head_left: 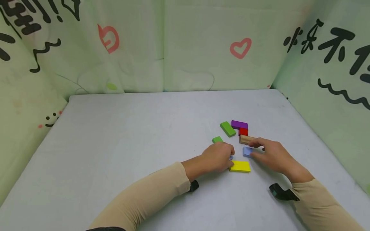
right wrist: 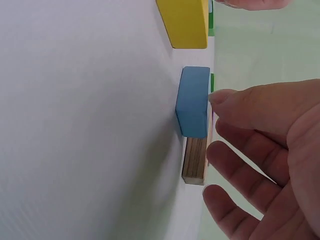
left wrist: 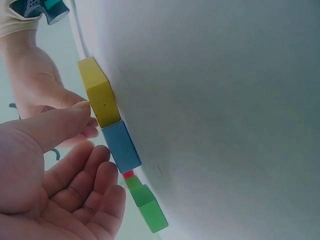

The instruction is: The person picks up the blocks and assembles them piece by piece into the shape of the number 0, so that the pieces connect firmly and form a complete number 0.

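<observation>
My left hand (head_left: pixel 217 156) has its thumb right at the end of a yellow block (head_left: pixel 240 166), with its fingers bent loosely beside a blue block (left wrist: pixel 121 146). The head view mostly hides that blue block behind the hand. My right hand (head_left: pixel 273 155) reaches in from the right, thumb tip at a second blue block (right wrist: pixel 194 102). Its fingers, spread and slightly bent, lie near a wood-coloured block (head_left: pixel 245 139). Beyond the hands lie a red block (head_left: pixel 243 132), a purple block (head_left: pixel 239 124) and two green blocks, one longer (head_left: pixel 228 129) and one partly covered (head_left: pixel 217 139).
The blocks form a loose ring on the white table (head_left: pixel 115 154), right of its middle. Pale green curtains (head_left: pixel 188 48) with printed hearts and black lettering enclose the back and sides. Dark wrist devices (head_left: pixel 283 193) sit at the beige sleeves (head_left: pixel 162 184).
</observation>
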`<state>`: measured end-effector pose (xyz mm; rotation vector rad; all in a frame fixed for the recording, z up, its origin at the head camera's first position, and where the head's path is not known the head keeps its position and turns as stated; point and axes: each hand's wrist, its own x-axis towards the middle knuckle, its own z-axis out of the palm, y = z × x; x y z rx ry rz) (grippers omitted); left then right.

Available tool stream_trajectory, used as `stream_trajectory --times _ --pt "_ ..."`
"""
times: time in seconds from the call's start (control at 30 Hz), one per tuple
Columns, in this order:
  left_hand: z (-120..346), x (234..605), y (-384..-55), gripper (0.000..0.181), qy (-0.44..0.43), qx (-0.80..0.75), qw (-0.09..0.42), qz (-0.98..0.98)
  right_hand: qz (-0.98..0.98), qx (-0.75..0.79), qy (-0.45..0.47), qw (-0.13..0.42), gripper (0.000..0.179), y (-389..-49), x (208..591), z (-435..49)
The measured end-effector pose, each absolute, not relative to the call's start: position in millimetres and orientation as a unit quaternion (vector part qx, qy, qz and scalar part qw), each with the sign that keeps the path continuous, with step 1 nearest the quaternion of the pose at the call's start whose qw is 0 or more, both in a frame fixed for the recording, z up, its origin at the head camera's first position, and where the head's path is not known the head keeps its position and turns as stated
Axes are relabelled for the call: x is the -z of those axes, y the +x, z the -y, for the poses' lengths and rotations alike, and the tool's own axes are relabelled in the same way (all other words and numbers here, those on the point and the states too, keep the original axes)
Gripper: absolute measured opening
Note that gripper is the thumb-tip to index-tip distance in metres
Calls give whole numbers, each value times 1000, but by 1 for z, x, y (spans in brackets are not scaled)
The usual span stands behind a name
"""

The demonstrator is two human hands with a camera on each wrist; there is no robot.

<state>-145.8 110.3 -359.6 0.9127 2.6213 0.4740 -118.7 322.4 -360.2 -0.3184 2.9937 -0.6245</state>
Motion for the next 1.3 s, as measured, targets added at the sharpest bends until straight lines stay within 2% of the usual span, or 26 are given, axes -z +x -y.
stream_trajectory --times 0.27,1.3 --pt "-110 359 -146 32 323 -166 161 -918 -971 208 -115 25 29 -119 364 -322" --pt "-110 359 -145 32 320 -162 159 -920 -973 205 -91 55 31 -109 363 -321"
